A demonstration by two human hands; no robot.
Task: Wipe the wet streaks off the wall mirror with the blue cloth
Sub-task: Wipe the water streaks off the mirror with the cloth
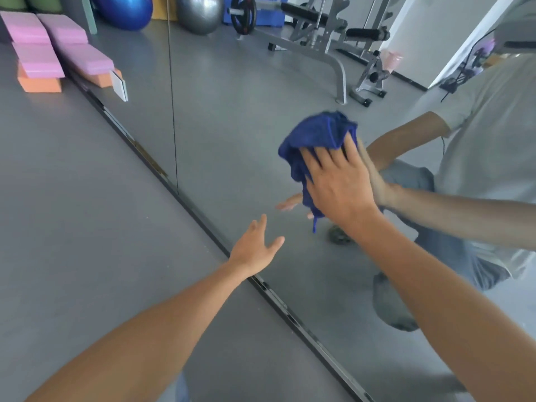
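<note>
The wall mirror (pixel 237 134) fills the upper right, its bottom edge running diagonally across the floor. A crumpled blue cloth (pixel 316 137) lies flat against the glass under my right hand (pixel 339 181), whose palm and spread fingers press it on. A loose tail of cloth hangs below the hand. My left hand (pixel 255 248) hovers open near the mirror's bottom edge, fingers apart, holding nothing. No wet streaks are visible on the glass. The reflection shows my arms, grey shirt and knees.
Pink and orange foam blocks (pixel 34 53) sit on the grey floor (pixel 87 213) at the upper left against the mirror. A vertical seam (pixel 173 111) splits the mirror panels. Reflected in the glass are a weight bench (pixel 319 39), and blue and silver exercise balls.
</note>
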